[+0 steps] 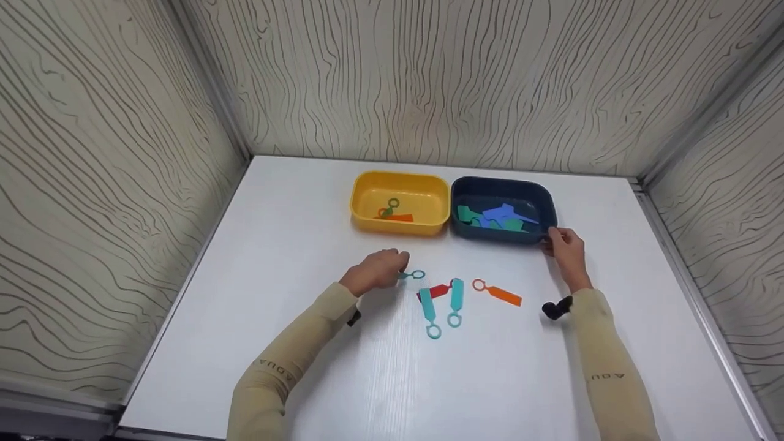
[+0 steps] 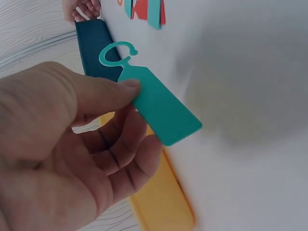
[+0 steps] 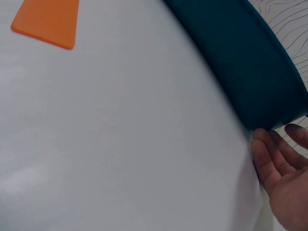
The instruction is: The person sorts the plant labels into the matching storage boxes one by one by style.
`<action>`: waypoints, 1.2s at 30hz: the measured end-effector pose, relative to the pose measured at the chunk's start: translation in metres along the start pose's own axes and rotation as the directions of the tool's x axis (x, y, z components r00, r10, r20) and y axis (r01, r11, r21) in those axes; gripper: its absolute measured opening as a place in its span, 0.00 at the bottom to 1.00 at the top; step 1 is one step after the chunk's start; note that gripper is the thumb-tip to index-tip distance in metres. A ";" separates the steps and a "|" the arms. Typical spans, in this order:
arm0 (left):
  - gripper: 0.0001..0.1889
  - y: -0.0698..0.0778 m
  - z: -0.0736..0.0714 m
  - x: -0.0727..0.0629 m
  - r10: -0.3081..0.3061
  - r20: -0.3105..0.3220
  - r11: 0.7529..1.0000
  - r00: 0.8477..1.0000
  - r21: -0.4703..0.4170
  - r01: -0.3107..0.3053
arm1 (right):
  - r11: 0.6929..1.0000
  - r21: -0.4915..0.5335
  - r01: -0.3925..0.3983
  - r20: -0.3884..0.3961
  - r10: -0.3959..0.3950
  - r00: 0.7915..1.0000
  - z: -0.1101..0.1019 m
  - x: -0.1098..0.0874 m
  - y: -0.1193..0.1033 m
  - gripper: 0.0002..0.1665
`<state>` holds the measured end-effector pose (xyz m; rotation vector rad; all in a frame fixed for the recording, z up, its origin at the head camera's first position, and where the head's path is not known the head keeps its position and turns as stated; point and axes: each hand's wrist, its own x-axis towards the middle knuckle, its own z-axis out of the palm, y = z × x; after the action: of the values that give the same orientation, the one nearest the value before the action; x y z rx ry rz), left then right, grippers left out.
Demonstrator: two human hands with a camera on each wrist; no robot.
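My left hand [image 1: 378,269] pinches a teal plastic tag [image 2: 159,108] between thumb and fingers. The tag's hooked ring points away from the palm in the left wrist view, and the yellow bin [image 1: 398,228] lies beyond it. Over at the right, my right hand [image 1: 568,251] touches the near right corner of the dark blue bin [image 1: 499,236] with its fingertips. Its thumb stands apart from the other fingers in the right wrist view. Between the hands lie two teal tags [image 1: 427,304], a red tag [image 1: 438,291] partly under them, and an orange tag [image 1: 505,296].
Both bins stand side by side near the back of the white table [image 1: 294,245]. Inside the yellow one are an orange tag [image 1: 401,217] and a green tag [image 1: 387,211]; the dark blue one holds several blue and green tags [image 1: 499,214]. Patterned panels [image 1: 416,79] enclose the table.
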<state>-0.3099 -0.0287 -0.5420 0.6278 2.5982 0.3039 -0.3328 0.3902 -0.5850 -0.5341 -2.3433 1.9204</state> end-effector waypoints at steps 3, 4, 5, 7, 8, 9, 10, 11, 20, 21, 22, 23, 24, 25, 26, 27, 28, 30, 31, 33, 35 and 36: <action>0.11 -0.003 -0.010 0.001 0.027 -0.028 0.999 0.999 0.037 -0.026 | 1.000 0.010 0.001 -0.001 -0.001 1.000 0.001 0.000 0.002 0.25; 0.11 -0.003 -0.013 0.001 0.032 -0.039 0.999 0.999 0.044 -0.030 | 1.000 0.014 0.001 -0.002 -0.001 1.000 0.001 -0.001 0.002 0.25; 0.10 -0.004 -0.016 0.002 0.037 -0.050 0.998 0.998 0.048 -0.035 | 1.000 0.018 0.002 -0.001 -0.002 1.000 0.001 -0.001 0.002 0.26; 0.09 -0.005 -0.023 0.003 0.056 -0.076 0.996 0.996 0.073 -0.050 | 1.000 0.024 0.004 -0.004 -0.004 1.000 0.000 -0.001 0.002 0.26; 0.09 -0.005 -0.027 0.004 0.056 -0.086 0.996 0.995 0.070 -0.050 | 1.000 0.024 0.002 -0.008 -0.001 1.000 0.000 0.000 0.002 0.26; 0.09 -0.005 -0.030 0.004 0.053 -0.093 0.997 0.994 0.062 -0.047 | 1.000 0.029 0.003 -0.007 -0.003 1.000 -0.001 0.000 0.002 0.25; 0.09 -0.005 -0.034 0.005 0.047 -0.098 0.998 0.994 0.050 -0.042 | 1.000 0.028 0.004 -0.005 -0.004 1.000 -0.001 0.000 0.002 0.26; 0.10 -0.004 -0.037 0.006 0.041 -0.100 0.999 0.994 0.040 -0.037 | 1.000 0.027 0.005 -0.003 -0.005 1.000 -0.001 0.000 0.002 0.26; 0.12 0.001 -0.068 0.013 0.057 -0.168 0.992 0.984 0.118 -0.037 | 0.999 0.040 0.005 0.014 -0.006 1.000 0.000 0.000 0.002 0.29; 0.12 0.001 -0.071 0.014 0.070 -0.182 0.990 0.981 0.135 -0.046 | 0.999 0.038 0.005 0.014 -0.005 1.000 0.000 0.000 0.002 0.29; 0.12 0.002 -0.073 0.015 0.080 -0.194 0.988 0.978 0.145 -0.052 | 0.999 0.037 0.005 0.013 -0.006 1.000 0.000 0.000 0.002 0.28; 0.12 0.002 -0.076 0.016 0.091 -0.206 0.985 0.974 0.161 -0.058 | 0.999 0.039 0.007 0.014 -0.007 1.000 0.000 0.000 0.002 0.27; 0.13 0.002 -0.078 0.017 0.097 -0.213 0.984 0.972 0.169 -0.061 | 0.999 0.038 0.005 0.013 -0.006 1.000 0.001 0.000 0.001 0.26; 0.14 0.002 -0.081 0.018 0.100 -0.216 0.984 0.971 0.169 -0.063 | 0.999 0.036 0.005 0.012 -0.005 1.000 0.001 -0.001 0.001 0.25; 0.14 0.002 -0.083 0.019 0.100 -0.218 0.984 0.971 0.168 -0.064 | 0.999 0.039 0.002 0.012 -0.002 1.000 0.002 -0.001 0.001 0.24; 0.15 0.002 -0.085 0.020 0.101 -0.218 0.985 0.971 0.162 -0.066 | 0.999 0.033 -0.001 0.010 0.000 1.000 0.002 -0.001 0.001 0.24; 0.15 0.003 -0.086 0.021 0.104 -0.218 0.985 0.970 0.160 -0.069 | 1.000 0.030 -0.001 0.008 0.001 1.000 0.002 -0.001 0.001 0.24; 0.15 0.003 -0.090 0.023 0.109 -0.218 0.985 0.970 0.156 -0.076 | 1.000 0.022 0.001 0.005 -0.001 1.000 0.002 -0.001 0.001 0.25; 0.14 0.003 -0.091 0.024 0.109 -0.220 0.985 0.969 0.154 -0.076 | 1.000 0.018 0.005 0.003 -0.005 1.000 0.002 -0.001 0.001 0.25; 0.12 0.002 -0.094 0.026 0.108 -0.226 0.985 0.968 0.153 -0.075 | 1.000 0.012 0.014 0.002 -0.014 1.000 0.001 -0.001 0.001 0.28; 0.12 0.001 -0.097 0.029 0.099 -0.234 0.986 0.967 0.153 -0.064 | 1.000 0.009 0.021 0.003 -0.021 1.000 0.001 -0.001 0.001 0.29; 0.12 0.001 -0.098 0.031 0.093 -0.234 0.986 0.968 0.154 -0.058 | 1.000 0.009 0.020 0.002 -0.020 1.000 0.000 -0.001 0.002 0.29</action>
<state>-0.3804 -0.0232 -0.4670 0.7866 2.8530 0.2276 -0.3313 0.3902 -0.5865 -0.5059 -2.3311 1.9224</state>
